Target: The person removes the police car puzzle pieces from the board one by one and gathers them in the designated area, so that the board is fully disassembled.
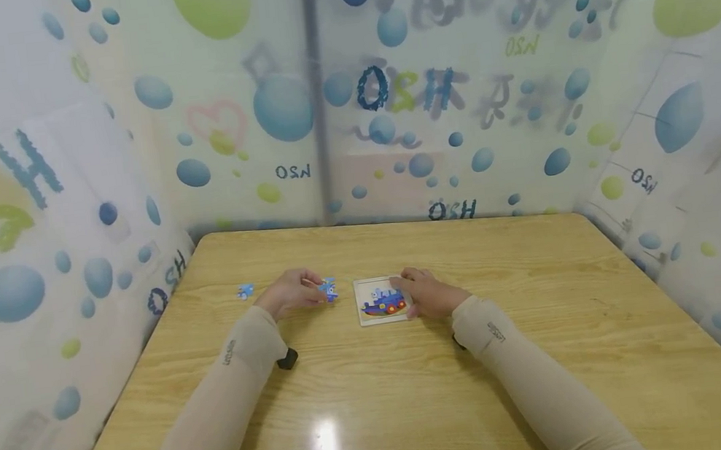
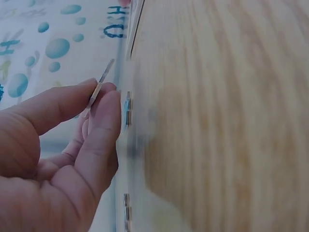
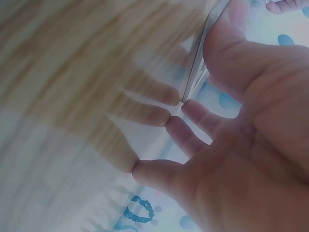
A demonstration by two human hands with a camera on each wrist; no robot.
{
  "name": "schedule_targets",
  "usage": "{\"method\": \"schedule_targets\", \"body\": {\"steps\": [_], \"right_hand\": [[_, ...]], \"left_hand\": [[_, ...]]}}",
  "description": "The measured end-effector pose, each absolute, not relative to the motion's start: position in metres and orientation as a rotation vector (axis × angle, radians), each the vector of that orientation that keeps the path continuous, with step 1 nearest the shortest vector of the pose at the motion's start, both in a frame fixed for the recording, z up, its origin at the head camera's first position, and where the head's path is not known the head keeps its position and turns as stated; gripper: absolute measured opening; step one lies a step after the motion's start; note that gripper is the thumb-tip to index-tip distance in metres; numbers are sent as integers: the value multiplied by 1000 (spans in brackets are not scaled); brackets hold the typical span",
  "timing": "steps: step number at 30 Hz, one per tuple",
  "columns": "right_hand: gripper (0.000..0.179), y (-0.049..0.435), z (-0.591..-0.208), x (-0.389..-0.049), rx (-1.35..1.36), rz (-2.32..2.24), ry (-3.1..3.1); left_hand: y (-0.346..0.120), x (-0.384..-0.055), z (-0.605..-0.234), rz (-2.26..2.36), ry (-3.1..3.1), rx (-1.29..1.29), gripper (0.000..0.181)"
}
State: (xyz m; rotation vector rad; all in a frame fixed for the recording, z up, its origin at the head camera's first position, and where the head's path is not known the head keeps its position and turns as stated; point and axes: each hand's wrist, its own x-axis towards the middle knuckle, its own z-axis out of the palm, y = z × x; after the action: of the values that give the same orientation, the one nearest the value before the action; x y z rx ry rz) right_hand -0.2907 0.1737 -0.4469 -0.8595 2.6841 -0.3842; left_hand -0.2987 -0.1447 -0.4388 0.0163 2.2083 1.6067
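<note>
My left hand (image 1: 290, 292) pinches a thin jigsaw piece (image 2: 102, 83) between thumb and fingers, raised off the table and seen edge-on in the left wrist view. Close by it in the head view is blue printed jigsaw (image 1: 329, 291); the fingers partly cover this spot. To its right lies a square puzzle board (image 1: 370, 320) with a light frame and a picture of a blue and red train, partly filled in. My right hand (image 1: 432, 295) holds the board at its right side, thumb at the near corner and fingers over the far one. Its other fingertips (image 3: 176, 130) touch the table.
Another blue jigsaw piece (image 1: 245, 291) lies on the wooden table (image 1: 379, 399), left of my left hand. Patterned curtains (image 1: 252, 200) stand along the table's back and sides. Each wrist wears a small black device (image 1: 287, 358).
</note>
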Motion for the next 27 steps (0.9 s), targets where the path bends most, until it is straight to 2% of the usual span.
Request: {"method": "schedule_targets", "body": {"steps": [9, 19, 27], "right_hand": [[74, 180, -451, -285, -831, -394, 2684], [73, 179, -447, -288, -887, -387, 2689], [73, 177, -446, -290, -926, -412, 2688]], "left_hand": [[-133, -290, -443, 1498, 2303, 74, 35], [-132, -284, -439, 1423, 2406, 29, 19], [-133, -279, -433, 1321, 2490, -27, 12]]}}
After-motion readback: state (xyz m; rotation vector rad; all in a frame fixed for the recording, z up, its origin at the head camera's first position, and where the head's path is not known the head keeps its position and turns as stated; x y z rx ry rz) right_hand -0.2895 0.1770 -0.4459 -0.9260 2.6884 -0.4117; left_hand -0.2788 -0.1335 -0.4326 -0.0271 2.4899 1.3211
